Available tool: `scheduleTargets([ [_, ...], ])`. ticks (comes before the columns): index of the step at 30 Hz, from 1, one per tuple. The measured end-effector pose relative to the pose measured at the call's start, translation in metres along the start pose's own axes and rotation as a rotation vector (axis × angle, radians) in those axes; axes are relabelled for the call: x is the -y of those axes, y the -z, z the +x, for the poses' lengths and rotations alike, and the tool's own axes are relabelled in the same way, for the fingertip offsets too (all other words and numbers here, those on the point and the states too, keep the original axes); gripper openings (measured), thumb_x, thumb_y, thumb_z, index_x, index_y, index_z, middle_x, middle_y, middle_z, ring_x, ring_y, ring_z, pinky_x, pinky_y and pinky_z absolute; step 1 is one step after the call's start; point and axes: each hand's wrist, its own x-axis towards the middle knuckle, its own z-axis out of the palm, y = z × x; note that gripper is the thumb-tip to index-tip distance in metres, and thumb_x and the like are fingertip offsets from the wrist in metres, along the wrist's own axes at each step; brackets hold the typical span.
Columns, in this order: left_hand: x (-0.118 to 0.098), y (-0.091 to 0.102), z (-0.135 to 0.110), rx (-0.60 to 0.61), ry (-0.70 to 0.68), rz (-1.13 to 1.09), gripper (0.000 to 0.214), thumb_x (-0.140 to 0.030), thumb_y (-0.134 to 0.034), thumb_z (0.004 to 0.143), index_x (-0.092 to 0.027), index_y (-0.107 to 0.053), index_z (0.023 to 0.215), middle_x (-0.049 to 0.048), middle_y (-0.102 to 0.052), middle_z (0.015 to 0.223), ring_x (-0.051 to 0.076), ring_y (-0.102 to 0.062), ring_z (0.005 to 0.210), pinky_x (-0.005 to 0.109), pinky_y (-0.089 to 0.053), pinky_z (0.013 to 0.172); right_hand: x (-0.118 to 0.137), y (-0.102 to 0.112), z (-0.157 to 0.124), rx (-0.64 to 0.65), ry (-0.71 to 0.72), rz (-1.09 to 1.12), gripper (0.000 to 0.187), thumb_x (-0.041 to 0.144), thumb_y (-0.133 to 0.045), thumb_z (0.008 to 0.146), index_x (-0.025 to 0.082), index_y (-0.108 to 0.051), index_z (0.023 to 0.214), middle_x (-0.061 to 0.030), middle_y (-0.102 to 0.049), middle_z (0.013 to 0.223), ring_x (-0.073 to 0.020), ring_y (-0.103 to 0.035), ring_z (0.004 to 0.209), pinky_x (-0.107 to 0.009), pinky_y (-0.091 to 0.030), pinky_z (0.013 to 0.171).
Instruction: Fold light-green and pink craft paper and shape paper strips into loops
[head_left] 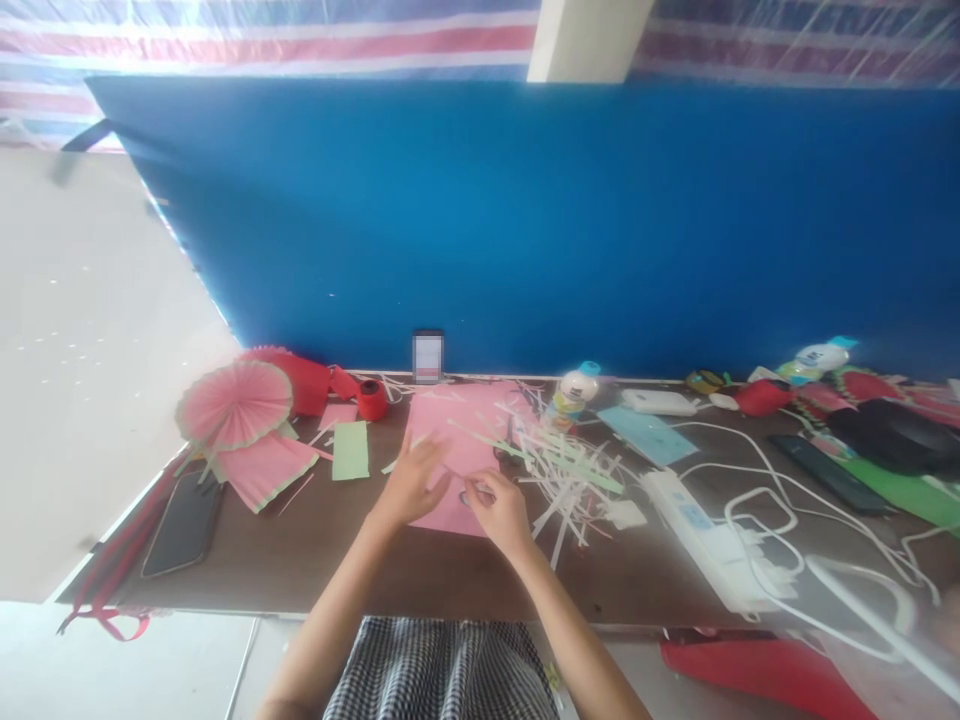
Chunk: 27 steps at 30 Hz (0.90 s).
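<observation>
Pink sheet of paper (463, 448), pretty much solid color. It's lying flat on the brown tabletop (442, 572).

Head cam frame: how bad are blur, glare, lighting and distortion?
Head view, centre: hazy, too soft to tell what the right hand pinches, if anything; head view, left: pale surface looks washed out; head view, back: blue panel darkens rightward, small rectangle before it pixelated; head view, right: dark object smeared, edges apparently stretched wide-angle.
</observation>
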Motion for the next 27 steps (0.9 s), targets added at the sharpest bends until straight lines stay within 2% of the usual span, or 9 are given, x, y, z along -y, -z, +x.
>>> scheduleTargets([
  [2,0.002,-0.01,-0.001,0.183,-0.025,0.083,0.025,-0.008,-0.064,0.061,-0.023,-0.067,0.081,0.0075,-0.065,0.096,0.026,-0.04,0.119,0.045,-0.001,0.106,0.0,0.001,0.0,-0.003,0.024,-0.035,0.014,0.02,-0.047,0.078,0.021,-0.061,0.079,-0.002,-0.063,0.075,-0.0136,-0.063,0.069,-0.021,-0.051,0.06],
  [4,0.008,-0.016,-0.001,0.241,-0.039,0.13,0.017,-0.009,-0.062,0.063,-0.023,-0.067,0.073,0.0067,-0.067,0.083,0.025,-0.047,0.113,0.043,0.001,0.106,-0.001,0.003,0.0,-0.005,0.048,-0.089,0.014,0.02,-0.046,0.079,0.021,-0.061,0.081,-0.0016,-0.064,0.075,-0.0129,-0.062,0.067,-0.02,-0.049,0.059],
  [13,0.018,-0.017,-0.003,0.181,-0.017,0.193,0.012,-0.016,-0.062,0.063,-0.025,-0.065,0.058,0.0041,-0.065,0.071,0.023,-0.057,0.092,0.042,-0.004,0.107,-0.003,0.01,0.001,0.013,0.233,-0.321,0.018,0.019,-0.044,0.082,0.021,-0.062,0.081,-0.0015,-0.064,0.072,-0.0105,-0.059,0.061,-0.019,-0.042,0.057],
  [16,0.021,-0.019,-0.003,0.176,-0.053,0.239,0.011,-0.015,-0.062,0.061,-0.025,-0.065,0.057,0.003,-0.066,0.069,0.021,-0.058,0.082,0.042,-0.012,0.106,-0.003,0.009,0.0,0.046,0.255,-0.334,0.019,0.017,-0.042,0.084,0.02,-0.061,0.083,-0.002,-0.063,0.073,-0.0111,-0.06,0.065,-0.019,-0.042,0.06],
  [18,0.025,-0.021,-0.004,0.172,-0.06,0.245,0.01,-0.015,-0.061,0.061,-0.024,-0.066,0.059,0.0033,-0.066,0.068,0.021,-0.059,0.076,0.042,-0.023,0.102,-0.002,0.008,-0.003,0.045,0.269,-0.362,0.019,0.016,-0.042,0.084,0.02,-0.06,0.083,-0.0023,-0.063,0.073,-0.0115,-0.059,0.064,-0.02,-0.042,0.059],
  [20,0.029,-0.024,-0.005,0.157,-0.005,0.187,0.009,-0.017,-0.059,0.064,-0.021,-0.067,0.06,0.0046,-0.066,0.068,0.021,-0.059,0.073,0.04,-0.036,0.091,0.0,0.006,-0.006,-0.01,0.295,-0.403,0.019,0.013,-0.042,0.083,0.02,-0.06,0.082,-0.0026,-0.063,0.073,-0.0122,-0.059,0.062,-0.022,-0.042,0.058],
  [23,0.036,-0.029,-0.005,0.1,0.153,-0.052,0.015,-0.024,-0.057,0.069,-0.015,-0.067,0.062,0.0077,-0.066,0.069,0.021,-0.061,0.071,0.035,-0.045,0.078,0.0,0.006,-0.01,-0.233,0.29,-0.399,0.019,0.012,-0.042,0.082,0.02,-0.058,0.086,-0.0054,-0.064,0.077,-0.0156,-0.06,0.07,-0.026,-0.045,0.065],
  [25,0.041,-0.029,-0.003,0.06,0.269,-0.226,0.021,-0.03,-0.058,0.07,-0.011,-0.067,0.067,0.0105,-0.067,0.074,0.02,-0.062,0.069,0.036,-0.046,0.076,-0.004,0.01,-0.01,-0.389,0.214,-0.302,0.017,0.014,-0.042,0.083,0.019,-0.057,0.09,-0.0083,-0.063,0.081,-0.0183,-0.06,0.078,-0.029,-0.047,0.069],
  [27,0.046,-0.024,-0.001,0.035,0.364,-0.327,0.026,-0.034,-0.061,0.07,-0.009,-0.067,0.075,0.0135,-0.068,0.081,0.02,-0.063,0.067,0.037,-0.047,0.076,-0.009,0.017,-0.008,-0.444,0.115,-0.156,0.014,0.02,-0.043,0.083,0.019,-0.055,0.09,-0.0095,-0.061,0.084,-0.0195,-0.059,0.082,-0.031,-0.049,0.069],
])
